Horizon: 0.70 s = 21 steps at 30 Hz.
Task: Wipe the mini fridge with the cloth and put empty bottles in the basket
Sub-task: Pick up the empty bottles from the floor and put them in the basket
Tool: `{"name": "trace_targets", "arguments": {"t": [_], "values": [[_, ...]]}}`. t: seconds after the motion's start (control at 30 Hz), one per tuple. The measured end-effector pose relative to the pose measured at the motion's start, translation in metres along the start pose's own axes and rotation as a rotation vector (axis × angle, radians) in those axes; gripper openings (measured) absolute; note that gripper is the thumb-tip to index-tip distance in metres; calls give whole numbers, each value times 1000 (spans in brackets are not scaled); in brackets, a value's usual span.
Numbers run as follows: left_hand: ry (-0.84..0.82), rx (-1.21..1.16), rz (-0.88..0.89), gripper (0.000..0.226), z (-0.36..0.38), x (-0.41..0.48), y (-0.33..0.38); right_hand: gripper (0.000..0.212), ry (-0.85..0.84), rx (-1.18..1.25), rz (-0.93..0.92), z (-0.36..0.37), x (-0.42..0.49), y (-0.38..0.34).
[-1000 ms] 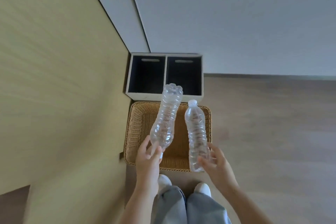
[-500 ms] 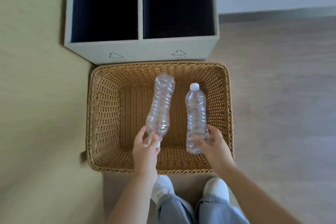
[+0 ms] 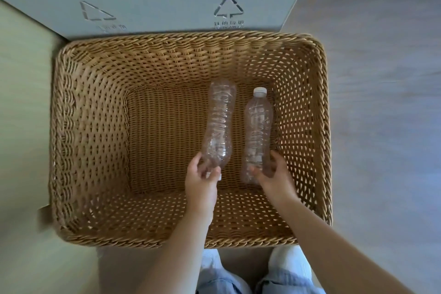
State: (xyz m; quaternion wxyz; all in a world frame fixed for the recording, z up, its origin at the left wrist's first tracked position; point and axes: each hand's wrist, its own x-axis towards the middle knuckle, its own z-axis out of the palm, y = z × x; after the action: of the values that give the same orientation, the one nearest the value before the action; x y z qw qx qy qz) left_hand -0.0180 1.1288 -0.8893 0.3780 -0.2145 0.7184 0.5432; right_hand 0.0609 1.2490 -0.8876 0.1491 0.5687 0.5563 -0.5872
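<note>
The left grip (image 3: 202, 182) pinches the neck end of the clear ribbed plastic bottle (image 3: 218, 124), base pointing away; the right grip (image 3: 276, 178) curls round the base of the clear white-capped plastic bottle (image 3: 257, 126), cap pointing away. Both long axes run side by side from near wall to far wall inside the tan rectangular wicker basket (image 3: 71, 131), right of its middle, so letting go should drop them in

Person is wearing loose pale blue-grey trousers (image 3: 224, 281), fabric creasing softly. White shoes (image 3: 290, 261) showing rounded toes past the hems. Going bare: left hand (image 3: 202, 181), right hand (image 3: 276, 179), both forearms (image 3: 181, 246)
</note>
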Motion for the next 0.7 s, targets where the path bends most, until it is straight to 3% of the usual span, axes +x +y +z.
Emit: {"name": "trace_targets", "arguments": {"t": [0.17,0.37,0.7], "values": [[-49,114,-20,57,0,15,-14,68,4,18,31,1,16,5],[-109,55,-149,60,-1,19,-13,65,-8,3,78,-5,20,2],[-97,115,-109,54,-6,-4,9,63,33,-75,15,-15,-7,-16]]}}
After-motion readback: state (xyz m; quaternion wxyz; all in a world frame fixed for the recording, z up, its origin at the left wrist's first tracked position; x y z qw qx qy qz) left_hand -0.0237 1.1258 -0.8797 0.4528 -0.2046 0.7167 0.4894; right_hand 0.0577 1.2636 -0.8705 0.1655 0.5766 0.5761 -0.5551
